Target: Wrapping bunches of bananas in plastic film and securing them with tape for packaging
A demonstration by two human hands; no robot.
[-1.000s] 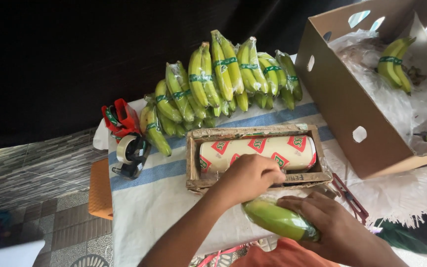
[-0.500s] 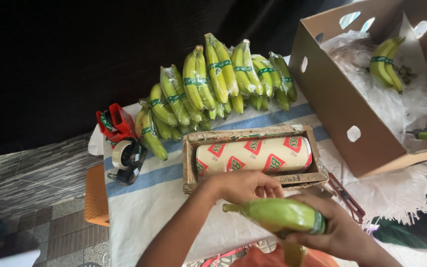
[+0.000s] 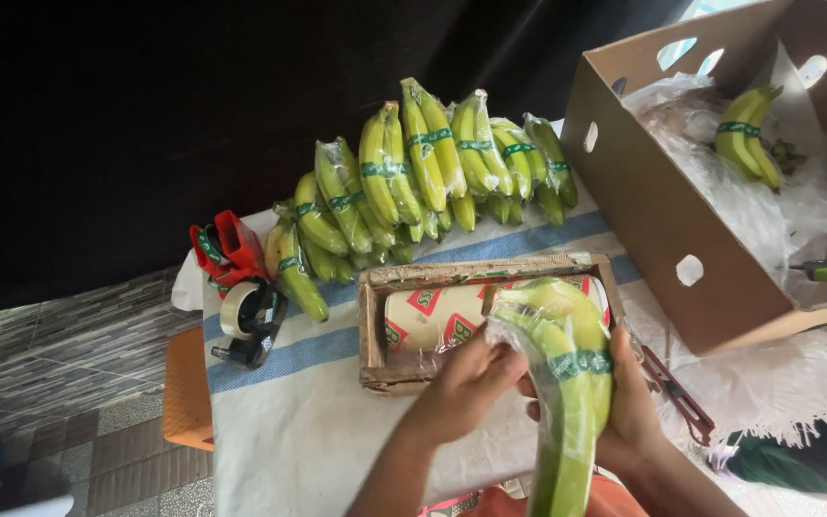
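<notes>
My right hand (image 3: 636, 407) grips a bunch of green bananas (image 3: 567, 393) with a green band around it, held upright over the cloth. A film of clear plastic covers the bunch, and my left hand (image 3: 466, 378) pinches that plastic at the bunch's left side. Just behind my hands stands a shallow wooden tray (image 3: 371, 330) holding a roll of wrap (image 3: 433, 316) with a red and cream pattern.
Several wrapped banana bunches (image 3: 423, 172) lie in a row at the back of the cloth-covered table (image 3: 289, 421). A red tape dispenser (image 3: 236, 282) sits at the left. An open cardboard box (image 3: 662, 211) lined with plastic holds one bunch (image 3: 748, 134) at the right.
The banana bunch has been lifted from lying flat near the table's front edge and turned upright in front of the tray. My left hand moved from the tray onto the plastic.
</notes>
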